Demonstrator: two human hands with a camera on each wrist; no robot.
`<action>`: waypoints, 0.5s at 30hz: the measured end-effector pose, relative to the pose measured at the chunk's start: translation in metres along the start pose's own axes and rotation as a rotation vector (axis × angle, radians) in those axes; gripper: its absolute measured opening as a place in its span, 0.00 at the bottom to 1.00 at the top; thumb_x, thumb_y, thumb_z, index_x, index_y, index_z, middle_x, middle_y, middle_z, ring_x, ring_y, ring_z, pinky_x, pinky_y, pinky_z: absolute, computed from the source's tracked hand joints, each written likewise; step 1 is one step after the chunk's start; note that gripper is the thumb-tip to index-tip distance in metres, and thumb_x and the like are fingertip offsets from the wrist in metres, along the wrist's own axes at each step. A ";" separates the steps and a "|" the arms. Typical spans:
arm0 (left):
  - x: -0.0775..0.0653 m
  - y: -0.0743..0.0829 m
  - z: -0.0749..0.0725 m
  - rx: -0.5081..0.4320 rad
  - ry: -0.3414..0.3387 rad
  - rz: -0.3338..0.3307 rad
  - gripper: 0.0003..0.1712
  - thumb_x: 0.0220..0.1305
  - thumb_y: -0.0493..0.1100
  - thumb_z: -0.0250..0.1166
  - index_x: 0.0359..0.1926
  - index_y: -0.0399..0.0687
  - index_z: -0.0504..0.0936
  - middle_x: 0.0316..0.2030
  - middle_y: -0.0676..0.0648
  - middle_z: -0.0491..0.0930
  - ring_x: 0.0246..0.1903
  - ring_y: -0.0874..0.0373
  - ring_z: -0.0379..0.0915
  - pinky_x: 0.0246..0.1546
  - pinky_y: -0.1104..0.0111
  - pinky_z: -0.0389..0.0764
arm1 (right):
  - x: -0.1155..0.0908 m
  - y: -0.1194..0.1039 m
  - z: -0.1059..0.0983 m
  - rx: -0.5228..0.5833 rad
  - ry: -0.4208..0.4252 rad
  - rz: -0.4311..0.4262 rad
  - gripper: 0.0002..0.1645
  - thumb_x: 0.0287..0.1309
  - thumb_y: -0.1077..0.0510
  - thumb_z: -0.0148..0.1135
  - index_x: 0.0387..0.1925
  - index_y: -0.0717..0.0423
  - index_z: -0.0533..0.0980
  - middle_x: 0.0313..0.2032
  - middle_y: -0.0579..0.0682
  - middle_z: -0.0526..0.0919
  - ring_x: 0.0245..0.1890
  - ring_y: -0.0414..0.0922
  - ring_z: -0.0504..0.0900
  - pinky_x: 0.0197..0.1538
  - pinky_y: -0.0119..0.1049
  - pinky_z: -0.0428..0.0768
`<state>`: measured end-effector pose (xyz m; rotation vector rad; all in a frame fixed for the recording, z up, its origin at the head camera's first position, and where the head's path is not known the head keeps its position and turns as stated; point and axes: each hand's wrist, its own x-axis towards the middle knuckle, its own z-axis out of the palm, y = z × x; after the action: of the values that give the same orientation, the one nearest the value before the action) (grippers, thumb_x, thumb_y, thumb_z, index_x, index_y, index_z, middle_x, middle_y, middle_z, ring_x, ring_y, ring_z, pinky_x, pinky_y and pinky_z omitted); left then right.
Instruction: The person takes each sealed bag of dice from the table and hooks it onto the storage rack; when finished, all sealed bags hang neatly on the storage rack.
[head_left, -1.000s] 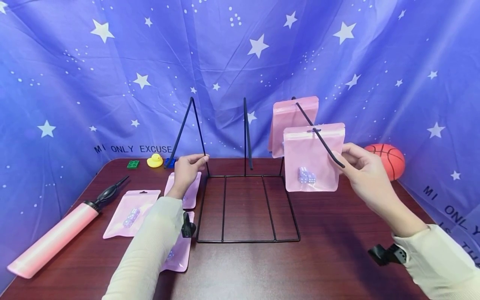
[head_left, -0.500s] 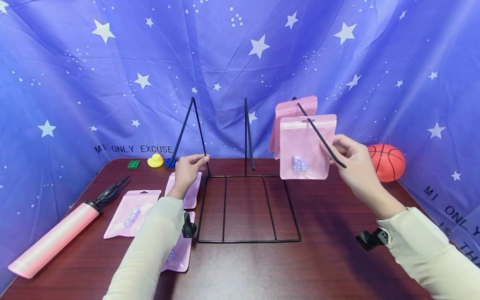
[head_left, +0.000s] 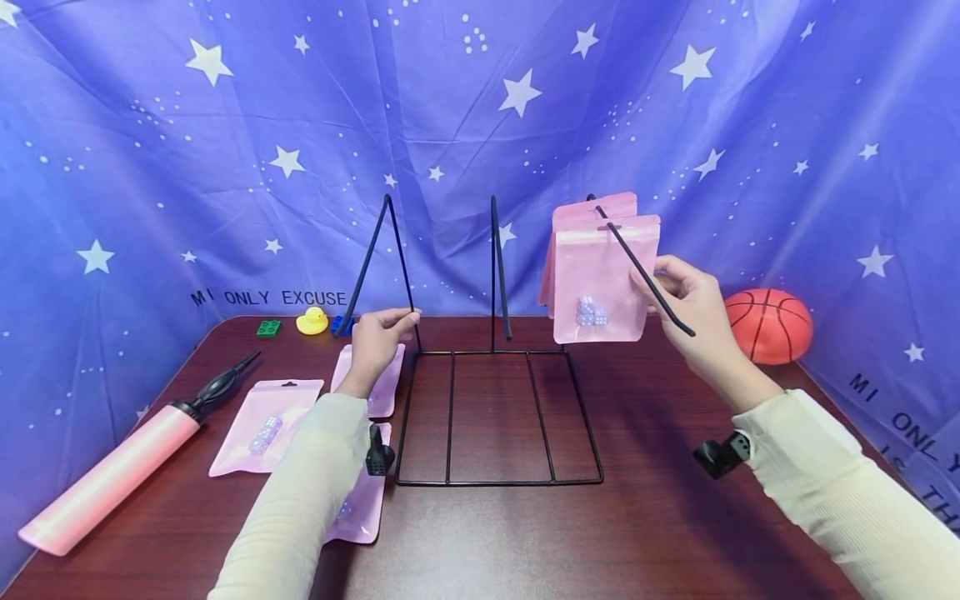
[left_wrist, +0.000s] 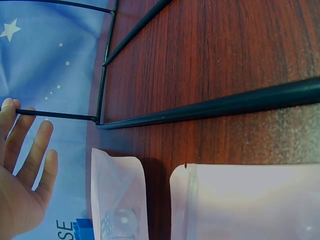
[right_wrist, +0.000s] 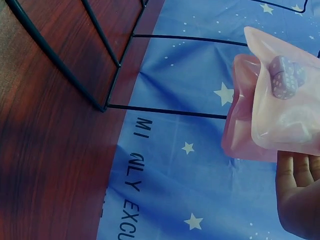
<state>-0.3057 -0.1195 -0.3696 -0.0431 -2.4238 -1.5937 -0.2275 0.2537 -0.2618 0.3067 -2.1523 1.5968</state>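
Note:
My right hand (head_left: 693,308) pinches the right edge of a pink zip pouch (head_left: 600,279) with purple dice (right_wrist: 285,77) showing through its front. The pouch hangs by its slot on the right arm of a black wire rack (head_left: 501,482), just in front of another pink pouch (head_left: 615,202) on the same arm. With thumb and fingertips, my left hand (head_left: 375,346) grips the rack's left upright (left_wrist: 55,115). Pink pouches (head_left: 262,429) with dice lie on the table to the rack's left, two of them partly hidden by my left arm.
A pink hand pump (head_left: 120,475) with a black nozzle lies at the left. Along the back edge sit a green block (head_left: 268,328), a rubber duck (head_left: 312,321) and a blue block (head_left: 342,325). A small red basketball (head_left: 768,327) stands behind my right hand. A starry blue cloth (head_left: 450,100) hangs behind.
My right hand has moved the pouch back along the rack's arm, leftward and up in view, closer to the pouch behind. My left hand has stayed on the upright.

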 end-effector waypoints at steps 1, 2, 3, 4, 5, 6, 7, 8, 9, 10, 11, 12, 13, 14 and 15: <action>0.000 0.000 0.000 0.003 0.001 0.002 0.16 0.70 0.47 0.67 0.53 0.42 0.88 0.48 0.40 0.87 0.41 0.44 0.87 0.51 0.55 0.83 | 0.001 0.000 0.001 0.008 0.002 0.002 0.04 0.68 0.57 0.66 0.36 0.51 0.80 0.23 0.37 0.84 0.25 0.31 0.80 0.33 0.25 0.81; 0.000 0.000 0.000 0.004 0.002 0.001 0.16 0.70 0.47 0.68 0.53 0.43 0.88 0.47 0.41 0.87 0.41 0.44 0.87 0.51 0.55 0.82 | 0.002 0.001 0.001 0.019 0.004 0.003 0.04 0.68 0.57 0.66 0.36 0.52 0.80 0.23 0.38 0.85 0.25 0.32 0.81 0.33 0.25 0.81; 0.000 0.000 0.000 0.008 0.003 0.000 0.17 0.70 0.47 0.68 0.53 0.43 0.88 0.47 0.41 0.87 0.41 0.45 0.87 0.51 0.55 0.82 | 0.003 0.001 0.002 0.026 0.006 0.004 0.04 0.68 0.57 0.66 0.36 0.53 0.80 0.23 0.38 0.85 0.25 0.32 0.81 0.33 0.25 0.81; 0.001 0.000 0.000 0.011 0.003 -0.001 0.17 0.70 0.47 0.68 0.53 0.43 0.88 0.48 0.41 0.87 0.41 0.45 0.87 0.52 0.55 0.82 | 0.004 0.002 0.003 0.033 0.011 0.006 0.04 0.68 0.57 0.66 0.36 0.54 0.80 0.23 0.38 0.85 0.25 0.32 0.81 0.33 0.25 0.82; 0.001 0.000 -0.001 0.014 0.003 -0.002 0.17 0.70 0.48 0.68 0.53 0.43 0.88 0.48 0.41 0.87 0.41 0.45 0.88 0.52 0.55 0.82 | 0.005 0.002 0.004 0.031 0.017 0.007 0.05 0.68 0.57 0.66 0.36 0.54 0.79 0.23 0.38 0.85 0.25 0.32 0.81 0.33 0.25 0.82; 0.001 0.000 -0.001 0.017 0.003 -0.005 0.17 0.70 0.48 0.68 0.53 0.44 0.88 0.48 0.41 0.87 0.41 0.45 0.88 0.53 0.55 0.82 | 0.006 0.002 0.005 0.021 0.023 0.007 0.05 0.68 0.57 0.66 0.36 0.54 0.79 0.23 0.37 0.84 0.25 0.31 0.81 0.33 0.24 0.81; 0.000 0.001 -0.001 0.017 0.004 -0.010 0.17 0.70 0.49 0.68 0.53 0.44 0.88 0.48 0.41 0.87 0.41 0.45 0.88 0.53 0.55 0.81 | 0.007 0.002 0.005 0.013 0.026 0.005 0.06 0.68 0.57 0.66 0.37 0.55 0.79 0.22 0.36 0.84 0.25 0.31 0.81 0.33 0.24 0.81; 0.000 0.001 -0.001 0.018 0.003 -0.011 0.17 0.70 0.49 0.68 0.53 0.44 0.88 0.48 0.41 0.87 0.41 0.45 0.88 0.53 0.55 0.81 | 0.008 0.003 0.006 0.000 0.029 0.005 0.07 0.68 0.57 0.66 0.37 0.56 0.78 0.22 0.35 0.84 0.25 0.31 0.81 0.33 0.24 0.81; 0.000 0.001 -0.001 0.018 0.002 -0.012 0.17 0.70 0.49 0.68 0.53 0.44 0.88 0.48 0.41 0.87 0.41 0.45 0.87 0.53 0.55 0.81 | 0.008 0.003 0.006 -0.012 0.030 0.005 0.07 0.68 0.57 0.65 0.38 0.57 0.78 0.22 0.35 0.83 0.26 0.30 0.80 0.33 0.24 0.81; 0.000 0.001 -0.001 0.019 0.003 -0.015 0.17 0.70 0.49 0.68 0.53 0.44 0.88 0.48 0.41 0.87 0.41 0.45 0.87 0.53 0.55 0.81 | 0.009 0.003 0.006 -0.018 0.031 0.005 0.08 0.68 0.57 0.65 0.38 0.58 0.77 0.22 0.34 0.83 0.26 0.30 0.80 0.33 0.24 0.81; -0.001 0.001 -0.001 0.020 0.002 -0.016 0.17 0.70 0.49 0.68 0.53 0.44 0.88 0.48 0.41 0.87 0.41 0.45 0.87 0.53 0.55 0.81 | 0.009 0.004 0.007 -0.027 0.031 0.004 0.09 0.68 0.56 0.65 0.39 0.59 0.77 0.22 0.34 0.83 0.26 0.30 0.80 0.33 0.24 0.81; -0.001 0.002 -0.001 0.021 0.001 -0.017 0.17 0.70 0.49 0.68 0.53 0.44 0.88 0.48 0.41 0.87 0.41 0.45 0.87 0.54 0.55 0.81 | 0.009 0.004 0.007 -0.029 0.031 0.005 0.09 0.68 0.57 0.65 0.39 0.60 0.77 0.22 0.34 0.83 0.26 0.30 0.80 0.33 0.24 0.80; -0.001 0.002 -0.001 0.024 0.000 -0.014 0.17 0.70 0.48 0.67 0.53 0.44 0.88 0.48 0.40 0.86 0.41 0.45 0.87 0.54 0.54 0.81 | 0.010 0.004 0.006 -0.029 0.031 0.007 0.09 0.68 0.57 0.65 0.39 0.60 0.77 0.23 0.34 0.83 0.26 0.30 0.80 0.33 0.24 0.80; -0.001 0.002 -0.001 0.027 0.000 -0.014 0.17 0.70 0.48 0.67 0.54 0.44 0.88 0.48 0.40 0.86 0.41 0.45 0.87 0.54 0.55 0.81 | 0.010 0.004 0.006 -0.026 0.030 0.008 0.09 0.68 0.57 0.65 0.39 0.60 0.77 0.23 0.34 0.83 0.26 0.30 0.80 0.33 0.24 0.80; -0.001 0.002 -0.001 0.027 0.001 -0.016 0.17 0.70 0.49 0.68 0.53 0.44 0.88 0.48 0.41 0.86 0.41 0.46 0.87 0.54 0.55 0.81 | 0.010 0.004 0.006 -0.025 0.030 0.008 0.09 0.68 0.57 0.65 0.39 0.60 0.77 0.23 0.34 0.83 0.26 0.30 0.80 0.33 0.24 0.80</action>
<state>-0.3043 -0.1195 -0.3677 -0.0174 -2.4507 -1.5666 -0.2392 0.2500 -0.2624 0.2653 -2.1518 1.5675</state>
